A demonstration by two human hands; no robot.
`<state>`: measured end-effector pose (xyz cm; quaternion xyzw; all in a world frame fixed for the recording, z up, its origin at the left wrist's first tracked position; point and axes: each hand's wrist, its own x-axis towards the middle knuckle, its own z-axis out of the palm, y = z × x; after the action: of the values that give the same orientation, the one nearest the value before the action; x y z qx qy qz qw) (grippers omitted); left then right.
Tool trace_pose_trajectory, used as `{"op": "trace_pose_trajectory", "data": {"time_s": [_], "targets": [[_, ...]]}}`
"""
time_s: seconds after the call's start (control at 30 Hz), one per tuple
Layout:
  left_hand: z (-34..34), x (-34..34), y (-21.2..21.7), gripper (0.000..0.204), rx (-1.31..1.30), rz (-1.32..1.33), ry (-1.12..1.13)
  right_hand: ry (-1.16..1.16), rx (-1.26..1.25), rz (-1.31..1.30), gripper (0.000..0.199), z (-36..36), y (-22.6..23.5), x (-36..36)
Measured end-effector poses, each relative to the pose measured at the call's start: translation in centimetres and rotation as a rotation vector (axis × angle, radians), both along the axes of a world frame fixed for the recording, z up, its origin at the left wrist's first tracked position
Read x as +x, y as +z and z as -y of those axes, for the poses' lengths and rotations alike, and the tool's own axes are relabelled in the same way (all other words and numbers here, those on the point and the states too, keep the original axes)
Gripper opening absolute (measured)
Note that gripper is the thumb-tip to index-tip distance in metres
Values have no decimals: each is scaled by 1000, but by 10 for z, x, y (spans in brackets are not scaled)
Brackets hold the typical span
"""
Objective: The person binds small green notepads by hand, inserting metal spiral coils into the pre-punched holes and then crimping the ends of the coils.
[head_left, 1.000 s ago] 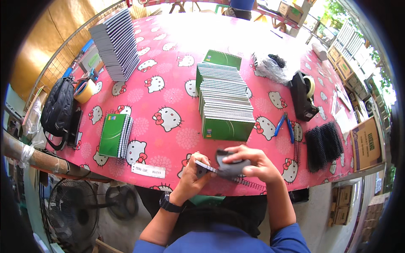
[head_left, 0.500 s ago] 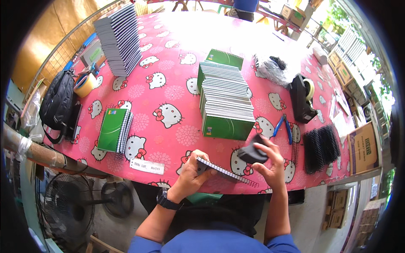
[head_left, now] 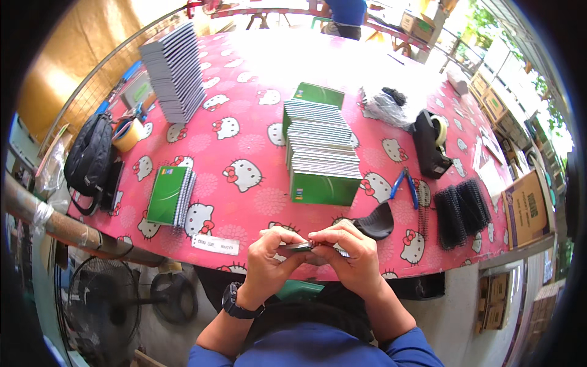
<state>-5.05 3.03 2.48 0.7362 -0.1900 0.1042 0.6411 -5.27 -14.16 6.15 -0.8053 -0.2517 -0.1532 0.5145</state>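
Both hands meet at the near edge of a pink cartoon-cat worktop (head_left: pixel 244 131), left hand (head_left: pixel 272 260) and right hand (head_left: pixel 348 257) pinching a thin notebook (head_left: pixel 299 247) edge-on between them. Each grip is closed on it, fingertips nearly touching above its edge. Most of the notebook is hidden by the fingers; its cover colour and binding are hard to make out. A black watch (head_left: pixel 234 303) circles the left wrist.

Half a second ago the notebook lay flatter, its spiral edge showing, and the right hand held a dark curved piece. That black piece (head_left: pixel 376 221) now lies on the worktop just beyond the right hand, and the right hand has closed on the notebook instead.

Counted across the worktop: one long stack of green-covered notebooks (head_left: pixel 321 156) at centre, one tall grey stack (head_left: pixel 174 70) at the far left, one small pile of green spiral notebooks (head_left: pixel 168 196) at the near left. One white label strip (head_left: pixel 215 244) lies left of the hands. One pair of blue-handled pliers (head_left: pixel 403 183) sits right of the centre stack, with one black tape dispenser (head_left: pixel 428 144) farther off and two rows of black binding coils (head_left: pixel 465 208) at the near right; the number of coils cannot be told. One black bag (head_left: pixel 88 159) hangs at the left edge. A person in blue (head_left: pixel 345 12) at the far end is cut off by the frame.
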Motion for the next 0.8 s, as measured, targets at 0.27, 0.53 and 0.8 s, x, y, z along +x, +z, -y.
{"op": "trace_pose_trajectory", "data": {"time_s": [0.27, 0.53, 0.8], "targets": [[-6, -8, 10, 21, 49, -60, -2, 62, 12, 24, 28, -10, -1, 3], [-13, -1, 0, 21, 21, 69, -34, 105, -21, 54, 23, -12, 1, 9], [-14, -12, -9, 22, -171, -187, 9, 166, -148, -14, 24, -14, 1, 1]]}}
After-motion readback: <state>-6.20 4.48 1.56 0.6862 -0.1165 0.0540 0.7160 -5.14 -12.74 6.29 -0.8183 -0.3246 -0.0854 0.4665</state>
